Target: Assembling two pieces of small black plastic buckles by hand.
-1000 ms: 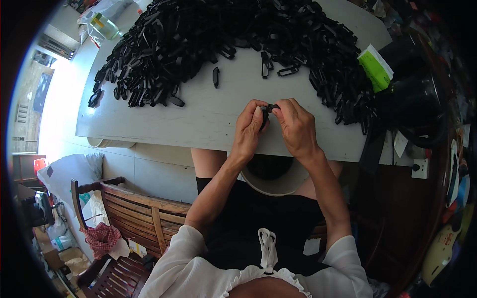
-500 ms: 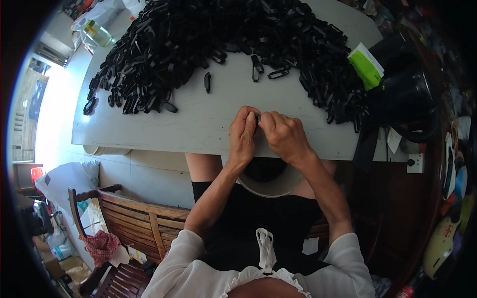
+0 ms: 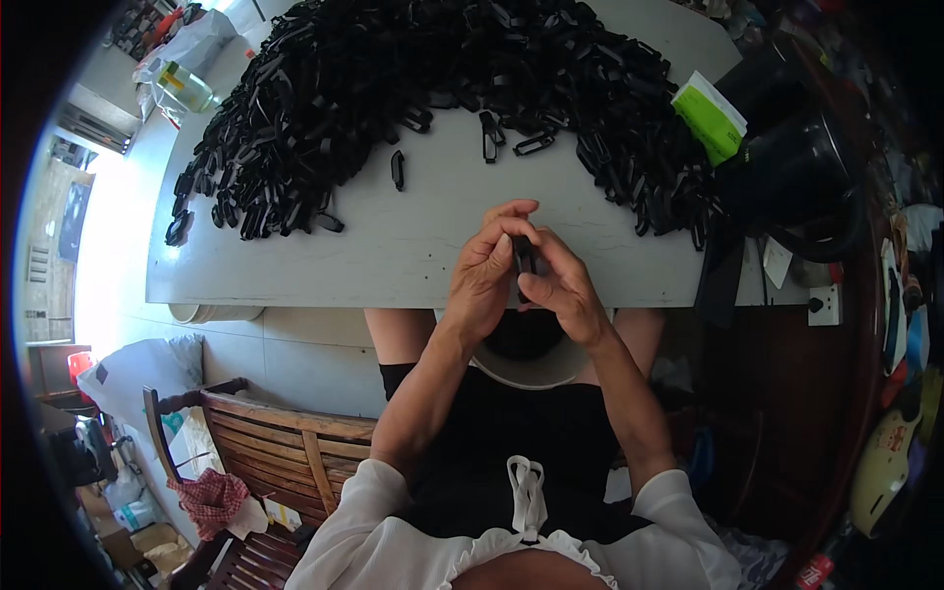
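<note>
Near the table's front edge, my left hand (image 3: 480, 275) and my right hand (image 3: 568, 293) come together around a small black oblong plastic piece (image 3: 524, 258). My left thumb and fingers press on its left side, and the right thumb and fingers close on it from the other side. Fingers partly hide the piece. A big heap of similar black plastic pieces (image 3: 393, 69), many with a long slot, arcs over the far part of the grey table (image 3: 295, 273). One loose piece (image 3: 397, 171) lies apart in front of the heap, and two others lie near its inner edge.
Between my legs, under the table edge, stands a pale bucket (image 3: 526, 383) with a dark inside. At the right are black glossy containers (image 3: 801, 177), a green-and-white packet (image 3: 710, 120) and a wall socket (image 3: 825, 306). A wooden bench (image 3: 265, 428) is at my left; a bottle (image 3: 187, 87) stands far left.
My fingers have opened out from a tight pinch, and more of the black piece now shows between them. The right hand has turned, its thumb now on the near side. The view has shifted slightly.
</note>
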Demonstrator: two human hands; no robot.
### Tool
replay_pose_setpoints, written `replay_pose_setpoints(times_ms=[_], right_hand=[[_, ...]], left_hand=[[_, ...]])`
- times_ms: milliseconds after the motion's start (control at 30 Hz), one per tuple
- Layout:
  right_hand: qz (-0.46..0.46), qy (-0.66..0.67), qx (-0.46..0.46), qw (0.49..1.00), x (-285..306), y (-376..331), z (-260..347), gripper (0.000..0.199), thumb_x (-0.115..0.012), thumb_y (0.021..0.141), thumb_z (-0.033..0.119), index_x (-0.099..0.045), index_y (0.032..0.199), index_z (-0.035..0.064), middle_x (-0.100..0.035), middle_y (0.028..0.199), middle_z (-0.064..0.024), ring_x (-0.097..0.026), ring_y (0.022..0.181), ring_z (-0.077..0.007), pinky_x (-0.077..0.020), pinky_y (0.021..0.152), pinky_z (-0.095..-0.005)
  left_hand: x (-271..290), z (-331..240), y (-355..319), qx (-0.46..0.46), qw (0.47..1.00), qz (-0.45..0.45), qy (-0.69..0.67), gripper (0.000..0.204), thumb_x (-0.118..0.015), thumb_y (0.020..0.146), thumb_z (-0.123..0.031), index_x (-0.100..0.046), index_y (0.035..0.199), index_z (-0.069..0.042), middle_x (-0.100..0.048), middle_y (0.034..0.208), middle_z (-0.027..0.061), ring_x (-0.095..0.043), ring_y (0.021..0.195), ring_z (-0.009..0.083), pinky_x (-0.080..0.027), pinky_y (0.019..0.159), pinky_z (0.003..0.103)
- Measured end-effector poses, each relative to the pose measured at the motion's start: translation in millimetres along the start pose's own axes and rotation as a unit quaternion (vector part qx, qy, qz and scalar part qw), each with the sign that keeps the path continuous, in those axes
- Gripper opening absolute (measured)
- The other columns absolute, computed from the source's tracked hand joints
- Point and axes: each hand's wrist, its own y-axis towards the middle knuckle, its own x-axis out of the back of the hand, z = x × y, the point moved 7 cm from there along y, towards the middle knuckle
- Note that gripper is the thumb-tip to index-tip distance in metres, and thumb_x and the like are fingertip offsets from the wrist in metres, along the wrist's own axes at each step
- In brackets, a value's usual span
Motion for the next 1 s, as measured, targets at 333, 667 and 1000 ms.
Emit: replay_pose_setpoints(times_ms=[333, 667, 1000], right_hand=[[-0.019, -0.158, -0.020, 0.987, 15, -11, -8, 0.025, -0.067, 0.084, 0.021, -0.058, 0.089, -0.0018, -0.054, 0.069, -0.0043, -0.056, 0.062, -0.0108, -0.0446, 0.047, -0.0227], [0.014, -0.348, 0.046, 0.936, 14, -29, 10, 0.022, -0.073, 0.073, 0.009, -0.056, 0.082, -0.0006, -0.056, 0.075, -0.0094, -0.056, 0.062, -0.0211, -0.0438, 0.055, -0.0309], [0.041, -0.582, 0.060, 0.810, 30, 39, 38, 0.019, -0.068, 0.078, 0.015, -0.061, 0.091, 0.0031, -0.057, 0.085, -0.0075, -0.059, 0.074, -0.0245, -0.0481, 0.063, -0.0330]], left_hand=[[-3, -7, -6, 0.022, 0.999, 0.031, 0.030, 0.029, -0.063, 0.087, -0.032, -0.063, 0.099, -0.005, -0.052, 0.112, 0.0047, -0.046, 0.098, 0.0144, -0.035, 0.088, 0.027], [1, -26, -14, -0.016, 0.980, -0.003, 0.200, 0.026, -0.066, 0.080, -0.016, -0.062, 0.103, -0.004, -0.054, 0.096, 0.0037, -0.051, 0.088, 0.0147, -0.041, 0.079, 0.027], [56, -59, 81, -0.177, 0.666, -0.062, 0.722, 0.035, -0.057, 0.083, -0.008, -0.056, 0.118, -0.011, -0.045, 0.132, 0.0165, -0.039, 0.122, 0.0379, -0.034, 0.098, 0.047]])
